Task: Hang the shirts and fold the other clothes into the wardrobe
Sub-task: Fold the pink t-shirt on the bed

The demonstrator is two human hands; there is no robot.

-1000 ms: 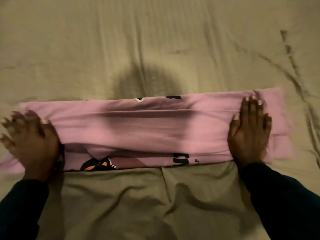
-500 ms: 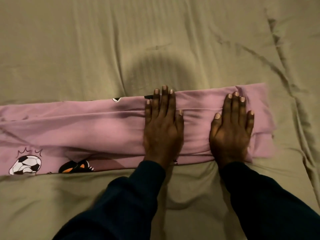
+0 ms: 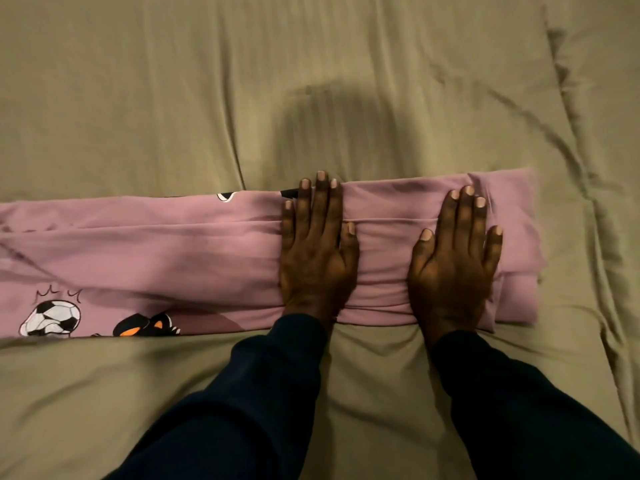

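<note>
A pink garment [image 3: 156,251] with a printed football and a black-and-orange figure lies folded into a long narrow strip across the bed, running off the left edge of the view. My left hand [image 3: 317,251] lies flat on it, fingers straight, a little right of the strip's middle. My right hand [image 3: 453,258] presses flat on the strip near its right end, fingers straight and slightly spread. Both arms wear dark sleeves. No hanger or wardrobe is in view.
The olive-green bedsheet [image 3: 311,81] fills the whole view, with creases running down its right side [image 3: 568,140]. My head's shadow falls on the sheet just beyond the garment.
One second ago my left hand was at the strip's left end; it has moved right to the middle and lies flat beside my right hand. The view has shifted right.
</note>
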